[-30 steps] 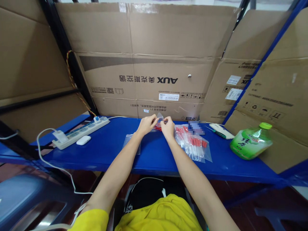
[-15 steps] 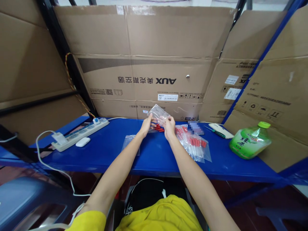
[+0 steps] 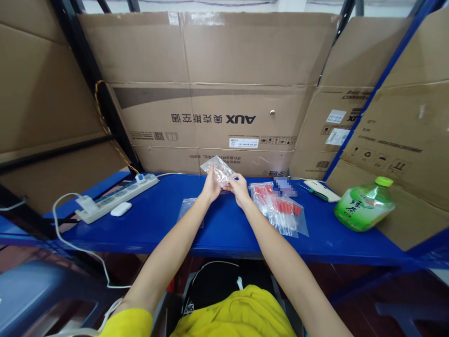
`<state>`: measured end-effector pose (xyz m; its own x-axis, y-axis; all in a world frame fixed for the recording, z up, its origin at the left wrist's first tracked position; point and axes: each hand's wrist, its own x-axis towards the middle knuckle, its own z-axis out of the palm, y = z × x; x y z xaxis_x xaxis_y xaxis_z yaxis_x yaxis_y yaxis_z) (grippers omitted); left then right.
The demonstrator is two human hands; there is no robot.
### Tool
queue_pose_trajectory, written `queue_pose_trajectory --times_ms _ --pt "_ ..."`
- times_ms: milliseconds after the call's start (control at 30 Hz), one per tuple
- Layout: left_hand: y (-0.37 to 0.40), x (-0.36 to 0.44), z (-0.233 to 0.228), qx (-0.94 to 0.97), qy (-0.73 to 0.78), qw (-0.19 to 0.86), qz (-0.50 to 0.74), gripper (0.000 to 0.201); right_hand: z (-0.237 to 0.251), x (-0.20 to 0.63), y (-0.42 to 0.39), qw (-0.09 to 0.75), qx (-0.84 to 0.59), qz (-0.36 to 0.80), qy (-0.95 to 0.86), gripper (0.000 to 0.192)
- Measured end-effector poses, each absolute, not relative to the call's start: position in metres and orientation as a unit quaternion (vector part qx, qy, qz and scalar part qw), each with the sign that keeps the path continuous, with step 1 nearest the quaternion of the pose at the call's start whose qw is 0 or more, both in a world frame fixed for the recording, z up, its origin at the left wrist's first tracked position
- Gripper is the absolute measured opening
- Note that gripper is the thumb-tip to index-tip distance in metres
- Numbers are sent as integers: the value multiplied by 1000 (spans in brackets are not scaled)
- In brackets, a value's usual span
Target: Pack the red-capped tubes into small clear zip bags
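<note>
A clear plastic bag (image 3: 220,169) is held up above the back of the blue table, tilted toward the cardboard. My left hand (image 3: 211,185) grips its left side, thumb on the front face. The fingers of my right hand (image 3: 240,188) pinch its lower right corner. What the bag contains, if anything, I cannot make out. Right of my hands lie clear bags of red-handled pieces (image 3: 280,206), overlapping one another. Another clear bag (image 3: 186,207) lies flat on the table, partly hidden behind my left forearm.
On the left are a white power strip (image 3: 119,195) with a plugged-in cable and a small white case (image 3: 121,208). To the right, a green-handled screwdriver (image 3: 318,193) lies by a pale flat object (image 3: 324,189) and a green bottle (image 3: 365,206). Cardboard (image 3: 217,56) walls the back.
The held bag has shifted left and turned. My left hand now covers its left side, and my right hand has moved left and down to its corner. Red pieces beneath my hands no longer show.
</note>
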<state>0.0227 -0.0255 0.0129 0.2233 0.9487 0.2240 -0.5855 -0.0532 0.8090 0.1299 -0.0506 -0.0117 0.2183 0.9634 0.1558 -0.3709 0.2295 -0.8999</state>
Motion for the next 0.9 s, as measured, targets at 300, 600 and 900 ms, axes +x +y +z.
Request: queue_pose_trajectory --times_ms 300,600,900 --pt "-25 20 13 350 148 689 617 36 -17 132 -52 590 -450 428 -515 25" --pt "-12 4 13 263 219 633 695 46 -8 161 -60 431 -587 41 -685 11" --pt "-2 -18 15 152 216 665 699 50 -31 169 -58 251 -656 15 -712 35"
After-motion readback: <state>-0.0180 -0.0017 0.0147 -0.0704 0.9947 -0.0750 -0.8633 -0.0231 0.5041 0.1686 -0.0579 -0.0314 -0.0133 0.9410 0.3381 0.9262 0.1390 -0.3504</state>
